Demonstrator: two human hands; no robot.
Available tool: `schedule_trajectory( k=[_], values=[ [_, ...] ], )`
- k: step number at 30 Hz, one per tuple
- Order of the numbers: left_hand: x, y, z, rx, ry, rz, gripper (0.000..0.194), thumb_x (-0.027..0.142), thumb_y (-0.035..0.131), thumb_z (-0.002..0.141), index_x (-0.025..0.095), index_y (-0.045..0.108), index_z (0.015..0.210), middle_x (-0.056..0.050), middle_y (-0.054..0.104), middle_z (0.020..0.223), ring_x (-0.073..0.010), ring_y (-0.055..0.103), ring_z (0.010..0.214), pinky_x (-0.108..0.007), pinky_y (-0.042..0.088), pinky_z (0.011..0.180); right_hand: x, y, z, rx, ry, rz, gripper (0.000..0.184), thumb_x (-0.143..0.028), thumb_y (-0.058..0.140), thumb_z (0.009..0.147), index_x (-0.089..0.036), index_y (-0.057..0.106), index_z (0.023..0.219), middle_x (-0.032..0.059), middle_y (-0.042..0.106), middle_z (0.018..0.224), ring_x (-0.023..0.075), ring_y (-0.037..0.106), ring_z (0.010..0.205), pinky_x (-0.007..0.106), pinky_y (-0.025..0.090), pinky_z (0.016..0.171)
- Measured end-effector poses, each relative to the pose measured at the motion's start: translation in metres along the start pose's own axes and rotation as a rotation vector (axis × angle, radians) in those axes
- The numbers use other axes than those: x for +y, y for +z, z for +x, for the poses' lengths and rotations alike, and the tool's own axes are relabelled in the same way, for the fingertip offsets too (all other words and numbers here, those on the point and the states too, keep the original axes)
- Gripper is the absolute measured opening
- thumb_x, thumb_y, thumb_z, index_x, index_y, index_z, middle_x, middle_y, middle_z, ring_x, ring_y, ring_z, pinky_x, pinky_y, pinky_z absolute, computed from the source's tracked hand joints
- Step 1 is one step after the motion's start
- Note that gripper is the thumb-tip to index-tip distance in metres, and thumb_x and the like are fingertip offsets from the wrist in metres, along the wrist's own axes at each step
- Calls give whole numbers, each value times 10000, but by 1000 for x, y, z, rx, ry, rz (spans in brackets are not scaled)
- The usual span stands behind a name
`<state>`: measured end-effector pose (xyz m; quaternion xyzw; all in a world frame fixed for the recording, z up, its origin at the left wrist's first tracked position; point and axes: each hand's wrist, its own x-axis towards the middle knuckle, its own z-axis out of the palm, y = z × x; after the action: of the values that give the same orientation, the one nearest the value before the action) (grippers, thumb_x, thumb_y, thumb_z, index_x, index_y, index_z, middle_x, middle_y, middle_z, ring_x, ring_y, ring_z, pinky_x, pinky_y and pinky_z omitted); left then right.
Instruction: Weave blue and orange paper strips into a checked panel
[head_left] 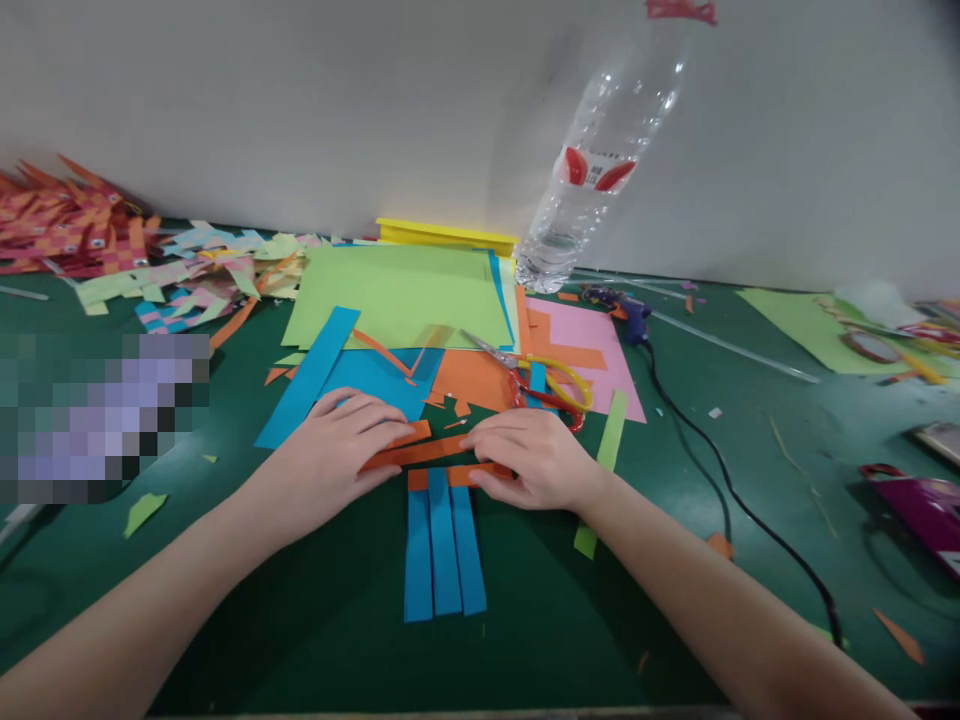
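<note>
My left hand (341, 455) and my right hand (536, 455) pinch the two ends of an orange paper strip (433, 451), stretched between them just above the table. Nearer to me, three blue paper strips (445, 545) lie side by side, their top ends crossed by a second orange strip (418, 480). The middle blue strip passes over that orange one; the right end of it reaches under my right fingers. Another short orange piece (414, 433) sticks out beside my left fingertips. Behind my right hand are scissors (555, 380) with red and yellow handles.
Coloured sheets (397, 290) are stacked behind my hands. A clear plastic bottle (592, 170) stands by the wall. A glue gun (626, 310) trails a black cord (705, 450) at right. Paper scraps (217, 260) and woven pieces (75, 225) lie at back left. A blurred lilac object (112, 420) is at left.
</note>
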<state>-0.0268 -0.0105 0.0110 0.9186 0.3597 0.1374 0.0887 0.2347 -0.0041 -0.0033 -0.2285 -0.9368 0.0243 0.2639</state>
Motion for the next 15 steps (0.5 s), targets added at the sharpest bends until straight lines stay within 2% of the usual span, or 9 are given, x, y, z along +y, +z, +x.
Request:
schedule_trajectory(
  k=[6, 10, 15],
  values=[
    [-4, 5, -2, 62, -5, 113, 247, 244, 437, 941, 217, 588, 1135, -67, 641, 1107, -247, 543, 1047, -424, 315, 965, 0, 1, 0, -46, 39, 22, 211, -345, 478, 908, -176, 591, 851, 74, 718, 884, 182, 678, 901, 305, 551, 756],
    [-1, 7, -2, 49, -34, 94, 225, 243, 478, 916, 203, 608, 1096, -74, 624, 1104, -257, 542, 1017, -414, 359, 920, 0, 1, 0, -55, 47, 37, 221, -357, 491, 907, -167, 603, 887, 80, 720, 942, 196, 669, 965, 325, 551, 804],
    [2, 10, -2, 40, -9, 127, 214, 209, 440, 927, 193, 625, 1033, -74, 651, 1040, -251, 568, 968, -419, 349, 905, 1, 1, 0, -82, 25, 76, 242, -372, 509, 898, -166, 611, 972, 86, 711, 1014, 214, 622, 1077, 371, 527, 889]
  ],
)
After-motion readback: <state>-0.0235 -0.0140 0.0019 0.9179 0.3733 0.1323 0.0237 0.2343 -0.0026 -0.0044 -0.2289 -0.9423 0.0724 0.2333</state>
